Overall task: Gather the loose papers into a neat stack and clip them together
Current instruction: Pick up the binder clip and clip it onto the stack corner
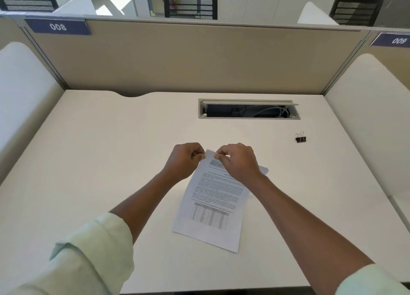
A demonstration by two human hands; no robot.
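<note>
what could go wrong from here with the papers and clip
A lower sheet pokes out on the right of the papers, so clipping now would likely fix a crooked stack. The left hand and right hand both pinch the top corner while the binder clip lies apart to the right; releasing to fetch it may let sheets shift.

Left hand (185, 159) and right hand (238, 160) are pinching papers (213, 203) at top corner, binder clip (300, 137) lying well apart on desk (99, 150).
</note>
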